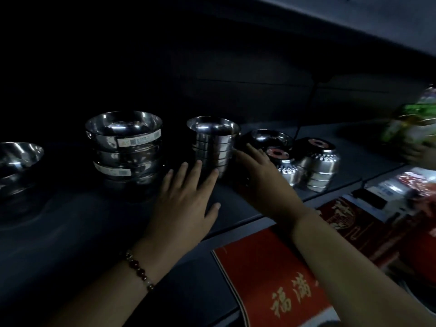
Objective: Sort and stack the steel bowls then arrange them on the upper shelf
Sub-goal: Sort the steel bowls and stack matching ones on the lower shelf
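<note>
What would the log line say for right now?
left hand: open, touching narrow bowl stack | right hand: open, against stack's right side | shelf

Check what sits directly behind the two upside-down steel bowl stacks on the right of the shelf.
Behind the upside-down stacks stands one upright steel bowl, its rim and inside visible. Its lower part is covered by the stacks and the right hand, so anything nested under it cannot be seen.

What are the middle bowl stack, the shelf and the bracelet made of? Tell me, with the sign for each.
Middle bowl stack: looks like polished steel, with bright mirror glints on rims and walls.
Shelf: dark grey and matt, with only a dull sheen; painted metal or laminate, I cannot tell which.
Bracelet: round glossy beads, dark red and pale; glass, stone or plastic, unclear.
</note>
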`<control>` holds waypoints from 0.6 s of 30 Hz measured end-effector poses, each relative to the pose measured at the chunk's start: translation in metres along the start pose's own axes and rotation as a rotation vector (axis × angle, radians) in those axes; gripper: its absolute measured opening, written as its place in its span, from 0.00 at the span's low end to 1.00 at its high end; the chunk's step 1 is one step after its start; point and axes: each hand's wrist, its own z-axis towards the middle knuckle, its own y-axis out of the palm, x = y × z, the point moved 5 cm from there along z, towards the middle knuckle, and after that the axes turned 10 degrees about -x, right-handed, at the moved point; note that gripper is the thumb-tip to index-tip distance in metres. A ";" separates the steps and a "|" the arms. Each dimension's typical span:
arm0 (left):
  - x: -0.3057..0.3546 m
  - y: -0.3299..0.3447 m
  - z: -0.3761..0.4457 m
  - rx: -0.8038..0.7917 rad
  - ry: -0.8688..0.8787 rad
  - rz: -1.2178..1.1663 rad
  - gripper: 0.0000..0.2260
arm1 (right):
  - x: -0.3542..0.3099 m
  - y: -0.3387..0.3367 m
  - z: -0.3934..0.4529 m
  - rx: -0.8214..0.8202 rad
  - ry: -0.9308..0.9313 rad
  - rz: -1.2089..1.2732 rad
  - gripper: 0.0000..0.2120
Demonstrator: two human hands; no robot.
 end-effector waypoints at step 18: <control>0.077 0.049 0.078 -0.040 0.053 -0.199 0.35 | 0.129 0.010 -0.069 0.175 0.345 0.635 0.42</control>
